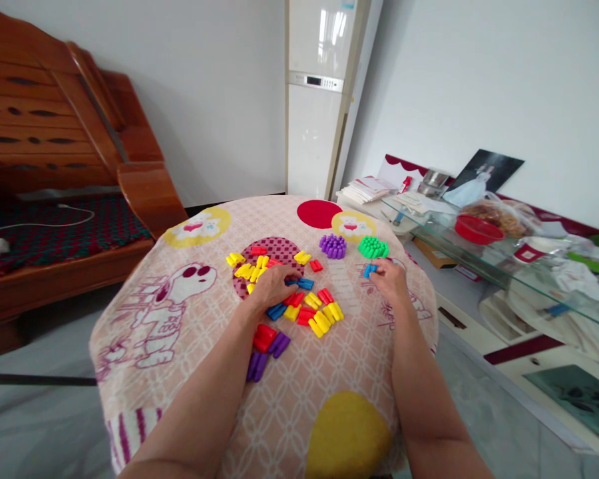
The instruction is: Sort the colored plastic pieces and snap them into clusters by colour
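A wooden bench (130, 183) stands at the table's 10 o'clock, a glass shelf (516, 269) between 2 and 3. On the round table (284, 426), the right hand (390, 281) pinches a blue piece (369, 271) between 2 and 3 o'clock. The left hand (275, 283) curls its fingers over blue pieces (306, 284) near the middle; whether they grip one, I cannot tell. The green bunch (374, 248) sits at the right hand's 11 o'clock, the purple bunch (334, 247) at its 10.
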The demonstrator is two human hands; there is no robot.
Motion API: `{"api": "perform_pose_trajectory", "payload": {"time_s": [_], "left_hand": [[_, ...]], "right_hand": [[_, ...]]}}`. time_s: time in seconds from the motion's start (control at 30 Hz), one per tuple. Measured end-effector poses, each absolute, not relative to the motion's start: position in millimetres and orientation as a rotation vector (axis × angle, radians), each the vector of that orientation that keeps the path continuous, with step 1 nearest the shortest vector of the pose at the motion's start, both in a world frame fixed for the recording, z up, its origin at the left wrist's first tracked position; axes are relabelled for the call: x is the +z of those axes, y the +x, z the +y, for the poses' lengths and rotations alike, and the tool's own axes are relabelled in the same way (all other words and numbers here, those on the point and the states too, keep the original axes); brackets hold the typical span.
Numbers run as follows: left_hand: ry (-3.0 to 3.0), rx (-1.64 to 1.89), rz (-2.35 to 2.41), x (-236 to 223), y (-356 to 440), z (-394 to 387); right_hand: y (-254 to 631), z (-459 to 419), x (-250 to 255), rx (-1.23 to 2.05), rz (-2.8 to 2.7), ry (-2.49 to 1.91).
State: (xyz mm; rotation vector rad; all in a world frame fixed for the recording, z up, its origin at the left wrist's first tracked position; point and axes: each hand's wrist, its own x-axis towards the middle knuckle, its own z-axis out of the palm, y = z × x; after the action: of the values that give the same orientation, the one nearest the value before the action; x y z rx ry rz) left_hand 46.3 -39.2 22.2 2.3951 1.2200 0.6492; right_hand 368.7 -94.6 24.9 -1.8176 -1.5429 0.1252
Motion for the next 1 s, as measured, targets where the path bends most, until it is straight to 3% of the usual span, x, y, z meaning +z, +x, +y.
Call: {"api": "perform_pose_trajectory", "payload": {"time_s": [0.33, 0.67, 1.0], "left_hand": [[2.378, 0.771, 1.139, 21.7, 42.4, -37.5], [2.342, 0.728, 1.094, 25.3, 40.8, -38.5], [2.0, 0.988, 0.888, 33.2, 44.6, -40.7]], "right_hand": [[388.4, -101.0, 24.4, -0.311, -1.56, -2.164], [371.3, -101.1, 29.1, -0.301, -1.392, -2.075], [294.5, -95.0, 30.0, 0.309, -1.703, -1.469]]}}
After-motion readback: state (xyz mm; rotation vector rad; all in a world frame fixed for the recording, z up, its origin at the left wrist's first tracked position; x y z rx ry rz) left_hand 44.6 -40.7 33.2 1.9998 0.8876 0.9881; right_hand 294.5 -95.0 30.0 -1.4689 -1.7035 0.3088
